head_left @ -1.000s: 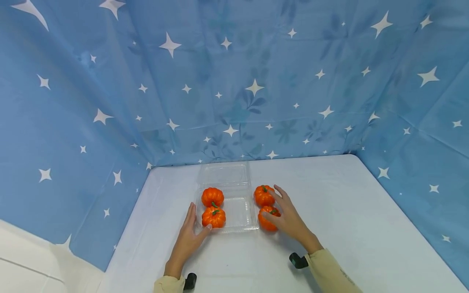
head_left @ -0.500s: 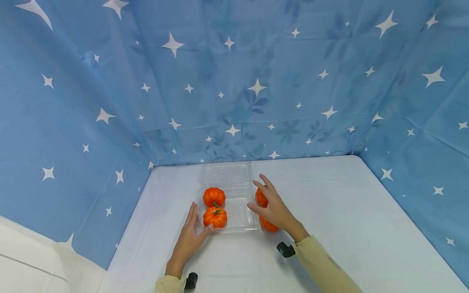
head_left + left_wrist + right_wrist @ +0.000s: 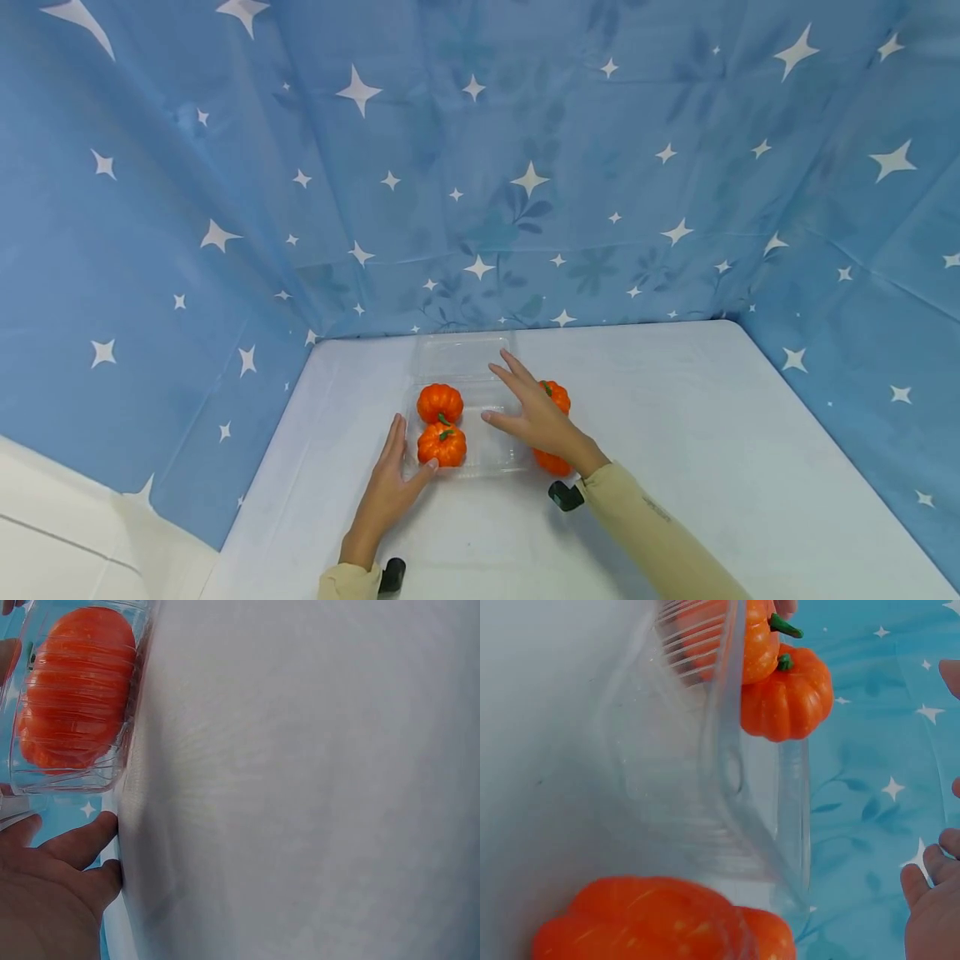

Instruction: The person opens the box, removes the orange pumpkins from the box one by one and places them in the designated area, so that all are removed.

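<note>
Two orange toy pumpkins with green stems, one behind [image 3: 438,403] and one in front [image 3: 442,447], fill the left half of a clear plastic clamshell box [image 3: 487,454]. My left hand [image 3: 382,492] lies along the box's left side, fingers extended, thumb at the front corner. In the left wrist view a pumpkin [image 3: 79,690] shows through the clear wall. Over the box's right half hovers my right hand [image 3: 536,417], fingers spread, holding nothing. Beyond the box's right side sit two more pumpkins, a rear one [image 3: 559,397] and a front one [image 3: 552,463], both partly covered by that hand.
The clear lid [image 3: 459,357] lies folded back behind the box. A white tabletop [image 3: 675,433] extends around it, ending at a blue star-patterned curtain [image 3: 480,167] at the back and sides. A black wrist camera [image 3: 565,496] hangs under the right wrist.
My right hand has moved left, from above the two pumpkins on the right to above the box's right half, with nothing in it. The left hand and all the pumpkins have stayed in place.
</note>
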A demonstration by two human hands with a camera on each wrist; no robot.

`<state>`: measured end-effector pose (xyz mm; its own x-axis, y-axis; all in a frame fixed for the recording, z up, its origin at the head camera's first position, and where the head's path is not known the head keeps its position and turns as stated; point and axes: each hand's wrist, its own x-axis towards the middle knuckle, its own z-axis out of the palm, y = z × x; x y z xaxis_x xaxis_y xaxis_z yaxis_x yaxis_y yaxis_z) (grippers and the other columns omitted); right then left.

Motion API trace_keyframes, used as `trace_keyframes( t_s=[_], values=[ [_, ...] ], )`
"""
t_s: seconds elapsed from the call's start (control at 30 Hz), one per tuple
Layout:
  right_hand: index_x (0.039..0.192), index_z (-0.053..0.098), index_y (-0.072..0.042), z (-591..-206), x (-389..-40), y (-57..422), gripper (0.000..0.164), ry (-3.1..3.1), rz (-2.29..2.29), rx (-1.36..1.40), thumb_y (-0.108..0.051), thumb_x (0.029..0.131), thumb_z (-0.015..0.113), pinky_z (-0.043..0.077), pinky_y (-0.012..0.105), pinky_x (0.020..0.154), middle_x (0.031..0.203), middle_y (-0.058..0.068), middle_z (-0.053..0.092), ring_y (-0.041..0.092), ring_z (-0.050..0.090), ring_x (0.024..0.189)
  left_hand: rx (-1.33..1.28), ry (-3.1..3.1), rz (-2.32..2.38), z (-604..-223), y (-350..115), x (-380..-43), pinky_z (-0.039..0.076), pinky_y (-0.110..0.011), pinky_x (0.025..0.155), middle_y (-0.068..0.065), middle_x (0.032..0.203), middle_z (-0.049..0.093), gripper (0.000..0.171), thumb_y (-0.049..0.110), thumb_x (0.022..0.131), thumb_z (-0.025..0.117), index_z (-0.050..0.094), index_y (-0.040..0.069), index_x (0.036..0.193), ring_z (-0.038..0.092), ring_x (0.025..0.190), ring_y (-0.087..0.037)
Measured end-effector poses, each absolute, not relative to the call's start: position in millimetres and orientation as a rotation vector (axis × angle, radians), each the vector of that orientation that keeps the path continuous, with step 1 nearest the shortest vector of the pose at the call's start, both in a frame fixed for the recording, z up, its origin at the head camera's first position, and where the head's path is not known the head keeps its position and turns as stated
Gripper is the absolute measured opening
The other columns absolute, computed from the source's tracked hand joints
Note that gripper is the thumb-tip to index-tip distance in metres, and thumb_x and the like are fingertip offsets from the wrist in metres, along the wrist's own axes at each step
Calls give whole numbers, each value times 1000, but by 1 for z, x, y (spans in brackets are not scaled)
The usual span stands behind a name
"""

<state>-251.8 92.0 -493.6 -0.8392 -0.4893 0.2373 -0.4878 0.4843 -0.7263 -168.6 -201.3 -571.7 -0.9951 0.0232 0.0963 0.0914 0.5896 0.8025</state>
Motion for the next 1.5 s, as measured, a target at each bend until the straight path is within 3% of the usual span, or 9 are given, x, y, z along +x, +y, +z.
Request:
trace_keyframes(
  t_s=[0.23,0.47,0.8,1.23,1.5],
  values=[
    [168,39,-16,-487,-262,74,82,2684,-1254,-954,-47,100,74,33,66,120,179,0,13,31,22,161,-100,-2724,-1402,-571,-203,-170,28,-62,122,-11,179,10,104,53,99,73,17,4,172,39,153,-42],
    [165,44,-13,-485,-275,52,74,2634,-1193,-1081,-37,102,73,32,64,122,178,6,18,33,23,161,-101,-2716,-1411,-571,-204,-170,30,-63,122,-10,179,11,104,53,99,73,16,5,172,41,152,-43],
    [163,48,-12,-488,-288,28,69,2594,-1033,-1149,-42,105,68,31,58,124,176,9,25,31,24,161,-91,-2730,-1392,-574,-203,-170,30,-61,122,-10,179,12,103,53,99,72,17,6,172,42,151,-43],
    [157,57,-11,-504,-296,-1,54,2630,-867,-1132,-25,105,68,31,60,123,168,14,41,38,32,157,-108,-2712,-1390,-573,-202,-169,30,-60,122,-10,179,14,101,51,99,73,19,4,171,41,152,-42],
    [152,61,-9,-514,-300,-1,48,2606,-945,-1123,-10,105,68,38,51,122,160,17,51,34,46,150,-124,-2702,-1381,-576,-202,-169,30,-60,122,-12,178,15,102,51,99,74,20,4,171,41,151,-42]
  ],
)
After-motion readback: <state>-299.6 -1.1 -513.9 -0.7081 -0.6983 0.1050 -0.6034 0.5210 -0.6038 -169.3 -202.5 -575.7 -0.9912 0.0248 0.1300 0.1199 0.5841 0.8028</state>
